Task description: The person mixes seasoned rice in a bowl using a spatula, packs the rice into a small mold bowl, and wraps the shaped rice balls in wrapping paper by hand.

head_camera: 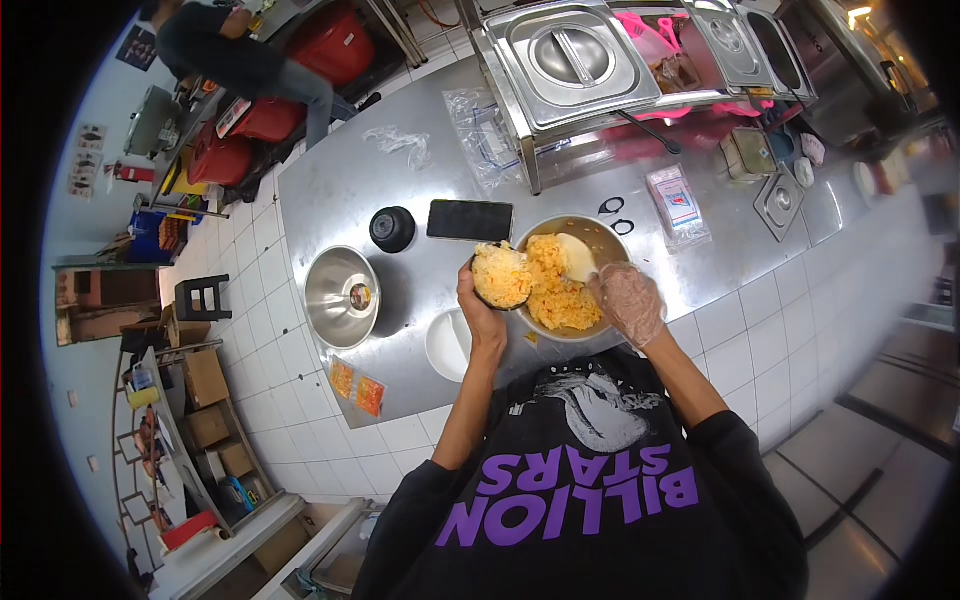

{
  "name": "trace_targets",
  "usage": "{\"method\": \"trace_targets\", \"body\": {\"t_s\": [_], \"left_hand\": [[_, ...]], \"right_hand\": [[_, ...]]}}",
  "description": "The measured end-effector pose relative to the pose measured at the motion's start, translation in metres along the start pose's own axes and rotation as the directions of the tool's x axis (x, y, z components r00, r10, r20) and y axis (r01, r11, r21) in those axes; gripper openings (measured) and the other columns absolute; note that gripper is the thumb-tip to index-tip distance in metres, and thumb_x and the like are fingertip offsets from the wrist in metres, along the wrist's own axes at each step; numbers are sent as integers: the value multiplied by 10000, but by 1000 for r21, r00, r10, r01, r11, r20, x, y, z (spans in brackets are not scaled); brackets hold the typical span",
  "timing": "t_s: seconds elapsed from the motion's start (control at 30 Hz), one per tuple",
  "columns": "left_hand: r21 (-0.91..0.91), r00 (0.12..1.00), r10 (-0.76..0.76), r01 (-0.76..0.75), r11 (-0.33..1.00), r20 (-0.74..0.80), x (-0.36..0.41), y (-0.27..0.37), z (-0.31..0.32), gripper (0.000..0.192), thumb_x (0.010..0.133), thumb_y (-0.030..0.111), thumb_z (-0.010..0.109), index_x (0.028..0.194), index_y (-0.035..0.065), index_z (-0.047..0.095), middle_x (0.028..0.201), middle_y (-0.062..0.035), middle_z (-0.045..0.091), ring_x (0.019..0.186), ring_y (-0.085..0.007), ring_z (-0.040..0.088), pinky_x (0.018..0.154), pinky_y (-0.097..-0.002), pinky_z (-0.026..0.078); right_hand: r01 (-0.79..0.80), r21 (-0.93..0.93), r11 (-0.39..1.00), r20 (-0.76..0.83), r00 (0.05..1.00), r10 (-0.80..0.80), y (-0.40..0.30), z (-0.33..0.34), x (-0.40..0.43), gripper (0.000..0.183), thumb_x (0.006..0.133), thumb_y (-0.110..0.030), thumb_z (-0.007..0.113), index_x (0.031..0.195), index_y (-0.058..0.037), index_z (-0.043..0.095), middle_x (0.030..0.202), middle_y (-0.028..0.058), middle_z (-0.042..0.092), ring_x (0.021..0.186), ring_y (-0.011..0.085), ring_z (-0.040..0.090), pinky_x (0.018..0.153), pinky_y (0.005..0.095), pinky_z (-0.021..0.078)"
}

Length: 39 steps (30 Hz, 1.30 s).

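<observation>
My left hand [480, 311], bare, holds a small black bowl heaped with yellow fried rice [502, 276] over the left rim of a large metal bowl [615, 244]. More rice with orange bits [566, 304] lies in that metal bowl. In a clear plastic glove, my right hand [630, 301] grips a pale rice paddle [576, 259], its blade against the rice. A white plate [448, 345] sits left of my left wrist, partly hidden by it. Beyond my left hand lie a smartphone [470, 220] and an upturned black bowl [392, 229].
An empty steel bowl [341, 298] and sachets [358, 386] lie at left. A steel rack with lidded pans [574, 64] stands at the back, a plastic packet [677, 206] and black rings [616, 215] before it. Another person [240, 56] stands at the far upper left.
</observation>
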State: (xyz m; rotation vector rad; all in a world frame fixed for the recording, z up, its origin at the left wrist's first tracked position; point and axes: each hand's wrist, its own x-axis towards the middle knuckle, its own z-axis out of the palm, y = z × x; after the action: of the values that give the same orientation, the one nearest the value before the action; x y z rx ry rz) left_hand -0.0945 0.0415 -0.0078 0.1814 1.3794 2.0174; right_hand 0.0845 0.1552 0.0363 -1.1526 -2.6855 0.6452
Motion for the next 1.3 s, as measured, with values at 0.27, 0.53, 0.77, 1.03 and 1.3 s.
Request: {"method": "trace_targets", "body": {"t_s": [0.27, 0.53, 0.77, 1.03, 1.3], "left_hand": [[-163, 988, -152, 144, 976, -35, -2, 13, 7, 544, 906, 491, 301, 1188, 72, 506, 1170, -63, 562, 1101, -200, 522, 930, -365, 398], [-173, 990, -136, 129, 976, -26, -8, 7, 8, 553, 912, 486, 278, 1198, 67, 501, 1168, -72, 564, 1100, -211, 525, 925, -371, 409], [-168, 977, -182, 199, 966, 110, -13, -11, 10, 569, 911, 476, 277, 1192, 34, 499, 1150, -101, 577, 1079, -224, 544, 946, -360, 406], [-213, 963, -215, 247, 945, 161, -11, -9, 17, 525, 905, 452, 322, 1161, 32, 506, 1119, -102, 588, 1045, -210, 561, 923, -348, 429], [-177, 973, -201, 218, 960, 109, -17, -11, 18, 547, 905, 455, 311, 1181, 23, 503, 1133, -121, 586, 1060, -229, 561, 925, -363, 436]], "right_hand": [[165, -337, 927, -96, 973, -209, -5, -34, 22, 178, 775, -113, 544, 926, -68, 627, 860, 94, 633, 742, 216, 639, 610, 338, 512], [428, -397, 812, 82, 897, -433, 1, -26, 0, 273, 774, -117, 532, 1029, -106, 631, 922, 67, 612, 817, 220, 619, 648, 334, 497], [434, -386, 814, 158, 901, -404, 8, -60, 13, 183, 846, -157, 496, 933, -92, 643, 691, 69, 619, 645, 235, 633, 530, 342, 502], [392, -282, 876, 636, 760, -136, 44, -59, 18, 192, 848, -245, 494, 848, -114, 634, 776, 132, 648, 758, 285, 650, 655, 403, 525], [284, -51, 958, 526, 823, -216, 49, -37, -19, 255, 863, -300, 509, 842, -105, 672, 756, 134, 638, 740, 320, 627, 677, 436, 503]]}}
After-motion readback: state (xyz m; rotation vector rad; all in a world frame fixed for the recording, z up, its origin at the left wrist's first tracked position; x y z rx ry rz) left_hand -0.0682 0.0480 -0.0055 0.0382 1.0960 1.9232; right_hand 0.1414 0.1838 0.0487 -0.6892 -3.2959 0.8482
